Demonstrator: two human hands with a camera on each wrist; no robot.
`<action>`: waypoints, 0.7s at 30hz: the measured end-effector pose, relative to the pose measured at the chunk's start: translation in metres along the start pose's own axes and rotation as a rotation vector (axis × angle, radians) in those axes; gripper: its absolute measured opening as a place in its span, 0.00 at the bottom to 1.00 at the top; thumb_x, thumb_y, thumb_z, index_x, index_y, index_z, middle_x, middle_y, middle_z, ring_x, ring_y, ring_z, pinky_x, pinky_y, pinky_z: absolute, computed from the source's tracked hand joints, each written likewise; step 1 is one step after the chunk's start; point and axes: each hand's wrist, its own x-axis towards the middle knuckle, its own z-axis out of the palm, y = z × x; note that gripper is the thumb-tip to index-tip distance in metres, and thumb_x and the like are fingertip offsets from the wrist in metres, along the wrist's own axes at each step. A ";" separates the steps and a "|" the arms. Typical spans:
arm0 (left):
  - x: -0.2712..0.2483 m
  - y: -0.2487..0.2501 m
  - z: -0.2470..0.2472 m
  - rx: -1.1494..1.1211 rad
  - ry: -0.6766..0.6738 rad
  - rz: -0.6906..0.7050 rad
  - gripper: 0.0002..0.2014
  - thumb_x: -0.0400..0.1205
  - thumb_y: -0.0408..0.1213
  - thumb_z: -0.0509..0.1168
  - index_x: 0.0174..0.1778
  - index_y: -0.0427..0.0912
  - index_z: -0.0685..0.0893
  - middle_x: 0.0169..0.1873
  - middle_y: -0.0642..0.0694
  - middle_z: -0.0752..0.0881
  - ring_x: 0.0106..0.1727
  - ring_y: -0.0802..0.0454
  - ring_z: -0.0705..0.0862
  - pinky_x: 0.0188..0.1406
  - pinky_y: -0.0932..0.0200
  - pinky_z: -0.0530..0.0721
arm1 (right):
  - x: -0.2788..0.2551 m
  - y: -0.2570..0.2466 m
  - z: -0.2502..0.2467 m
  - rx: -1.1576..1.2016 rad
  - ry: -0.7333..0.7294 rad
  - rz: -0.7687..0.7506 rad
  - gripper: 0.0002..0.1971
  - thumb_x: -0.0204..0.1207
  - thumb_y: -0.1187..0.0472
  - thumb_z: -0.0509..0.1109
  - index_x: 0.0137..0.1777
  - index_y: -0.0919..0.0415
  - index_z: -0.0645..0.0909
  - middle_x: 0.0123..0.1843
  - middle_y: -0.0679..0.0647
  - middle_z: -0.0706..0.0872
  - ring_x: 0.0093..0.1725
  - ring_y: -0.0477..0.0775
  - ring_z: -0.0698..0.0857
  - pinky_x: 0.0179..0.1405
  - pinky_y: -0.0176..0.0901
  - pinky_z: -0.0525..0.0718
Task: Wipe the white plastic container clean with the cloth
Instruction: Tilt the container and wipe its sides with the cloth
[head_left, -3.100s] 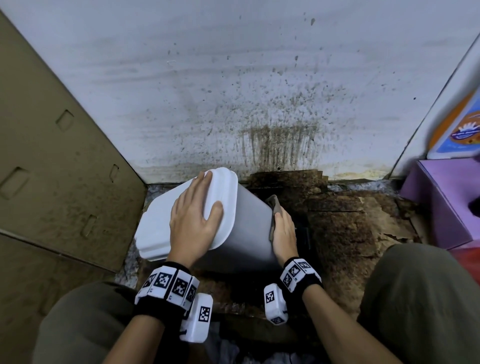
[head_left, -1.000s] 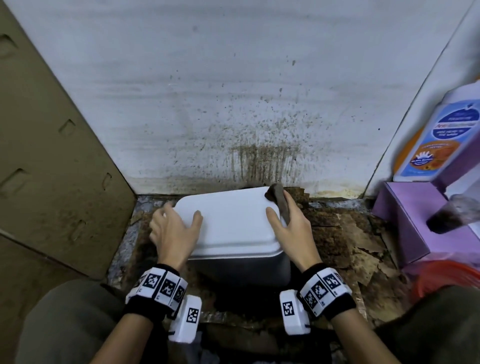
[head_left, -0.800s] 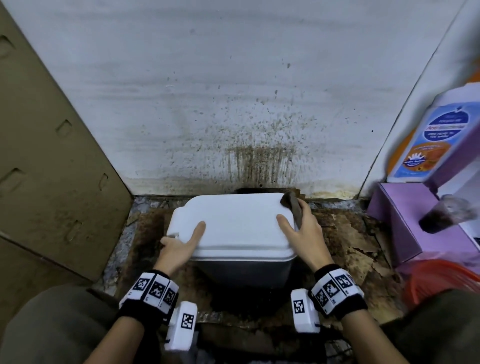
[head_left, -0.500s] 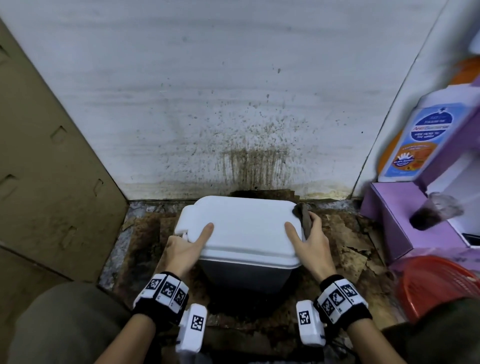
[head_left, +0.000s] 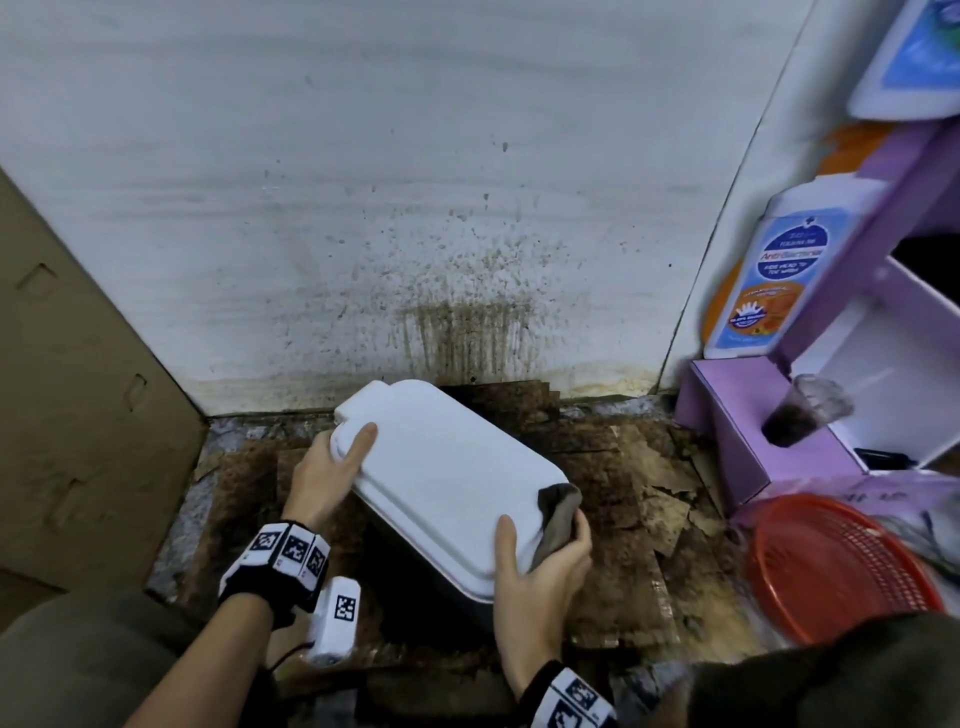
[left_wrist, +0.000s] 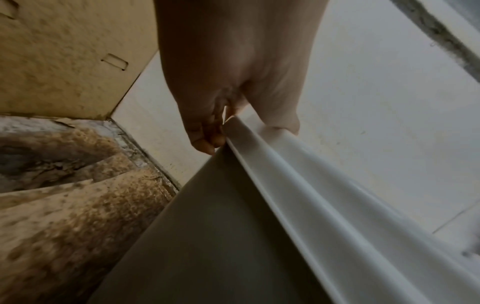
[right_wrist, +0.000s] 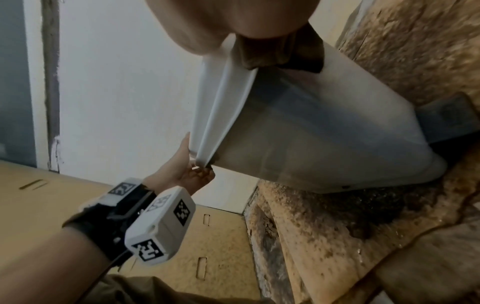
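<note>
The white plastic container (head_left: 447, 478) with its lid on stands turned at an angle on the stained floor, near the wall. My left hand (head_left: 332, 467) grips the lid's far left edge, thumb on top and fingers curled under the rim (left_wrist: 207, 139). My right hand (head_left: 545, 551) holds the near right corner of the lid, thumb on top, with the dark brown cloth (head_left: 558, 514) pressed between its fingers and the container's side. In the right wrist view the cloth (right_wrist: 275, 51) is bunched against the container (right_wrist: 311, 127) just under the rim.
Brown cardboard (head_left: 78, 389) leans at the left. The spattered white wall (head_left: 415, 208) is close behind. At the right are a purple shelf (head_left: 753, 426) with a bottle (head_left: 769, 280) and a dark drink cup (head_left: 800, 415), and a red mesh basket (head_left: 831, 566). Torn soiled cardboard (head_left: 649, 493) covers the floor.
The container, first tipped on its side, stood upright and square to me. Both hands have now turned it clockwise, my right hand and cloth coming nearer to me.
</note>
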 end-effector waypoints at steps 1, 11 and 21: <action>-0.001 0.000 0.002 -0.006 0.005 0.003 0.38 0.78 0.73 0.63 0.73 0.45 0.77 0.65 0.44 0.83 0.66 0.40 0.81 0.63 0.44 0.79 | 0.002 0.000 0.001 -0.005 -0.005 0.005 0.43 0.78 0.45 0.74 0.85 0.54 0.53 0.80 0.54 0.61 0.81 0.57 0.61 0.71 0.44 0.65; -0.047 -0.003 0.035 -0.236 0.012 -0.116 0.49 0.74 0.70 0.71 0.69 0.24 0.73 0.65 0.29 0.84 0.60 0.38 0.87 0.52 0.43 0.88 | 0.082 -0.021 -0.023 -0.045 -0.272 -0.023 0.23 0.81 0.43 0.70 0.72 0.45 0.69 0.71 0.51 0.77 0.72 0.56 0.75 0.64 0.50 0.76; -0.078 -0.015 0.066 -0.335 -0.067 -0.106 0.48 0.64 0.72 0.76 0.66 0.39 0.68 0.60 0.52 0.83 0.60 0.55 0.84 0.63 0.53 0.84 | 0.105 -0.033 -0.034 -0.126 -0.500 -0.156 0.21 0.77 0.38 0.73 0.66 0.42 0.79 0.57 0.41 0.87 0.56 0.39 0.85 0.46 0.38 0.80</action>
